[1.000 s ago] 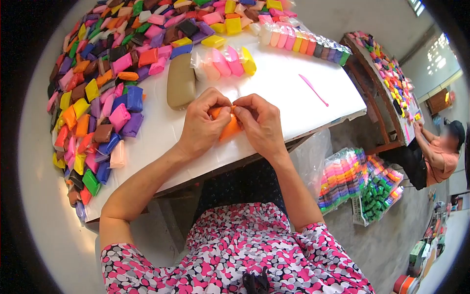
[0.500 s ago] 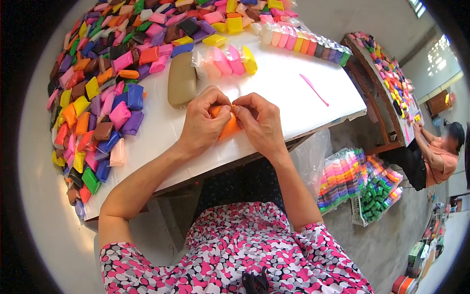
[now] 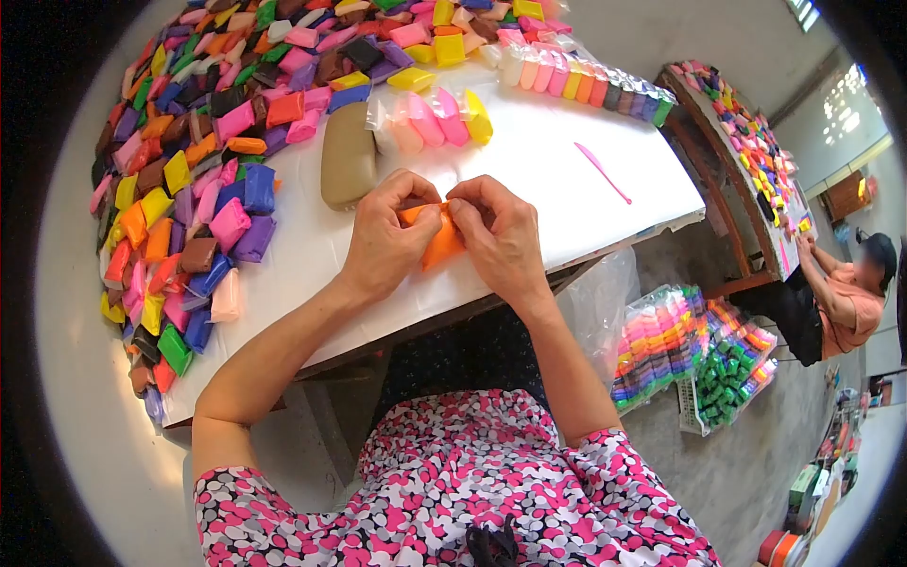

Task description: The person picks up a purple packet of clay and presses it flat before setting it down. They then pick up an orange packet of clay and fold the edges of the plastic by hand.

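Observation:
An orange clay packet is pinched at its upper edge between both hands, just above the near edge of the white tabletop. My left hand closes on its left side, fingers curled. On the other side, my right hand grips it with thumb and forefinger, partly covering it. Just beyond the hands stands a smooth olive-brown block. Beside that block lies a clear bag holding pink, peach and yellow clay pieces.
A large heap of coloured packets covers the table's left and back. A long clear-wrapped row and a pink plastic knife lie to the right. Packed bundles sit on the floor; a co-worker sits at another table.
Both hands stay at nearly the same spot on the orange packet. Slightly more of its orange surface shows between them, and the view has shifted a little.

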Demonstrator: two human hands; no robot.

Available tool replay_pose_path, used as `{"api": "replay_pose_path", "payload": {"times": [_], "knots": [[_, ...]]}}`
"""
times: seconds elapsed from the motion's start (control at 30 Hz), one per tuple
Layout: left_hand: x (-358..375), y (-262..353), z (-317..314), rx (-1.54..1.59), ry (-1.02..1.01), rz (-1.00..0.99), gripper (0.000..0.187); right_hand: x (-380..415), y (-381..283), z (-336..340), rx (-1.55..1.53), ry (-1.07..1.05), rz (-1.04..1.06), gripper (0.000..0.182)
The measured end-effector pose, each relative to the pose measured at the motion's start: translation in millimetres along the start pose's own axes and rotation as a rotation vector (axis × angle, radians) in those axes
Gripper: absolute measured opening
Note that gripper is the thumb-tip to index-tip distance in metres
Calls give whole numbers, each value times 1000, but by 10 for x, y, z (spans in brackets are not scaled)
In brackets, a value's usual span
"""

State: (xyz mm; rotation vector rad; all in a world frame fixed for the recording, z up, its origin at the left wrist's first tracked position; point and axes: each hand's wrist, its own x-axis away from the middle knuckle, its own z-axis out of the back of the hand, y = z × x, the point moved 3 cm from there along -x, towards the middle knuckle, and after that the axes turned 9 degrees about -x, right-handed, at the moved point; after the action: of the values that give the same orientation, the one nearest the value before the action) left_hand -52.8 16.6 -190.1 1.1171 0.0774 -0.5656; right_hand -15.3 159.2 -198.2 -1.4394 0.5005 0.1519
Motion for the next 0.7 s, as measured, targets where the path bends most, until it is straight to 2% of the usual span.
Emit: {"api": "replay_pose_path", "payload": {"times": [0.4,0.7], "knots": [[-9,-1,5,-26,12,-45,7,29,-7,-74,270,45,268,9],[-16,-17,1,9,-24,-1,10,31,11,-81,356,63,203,9]]}}
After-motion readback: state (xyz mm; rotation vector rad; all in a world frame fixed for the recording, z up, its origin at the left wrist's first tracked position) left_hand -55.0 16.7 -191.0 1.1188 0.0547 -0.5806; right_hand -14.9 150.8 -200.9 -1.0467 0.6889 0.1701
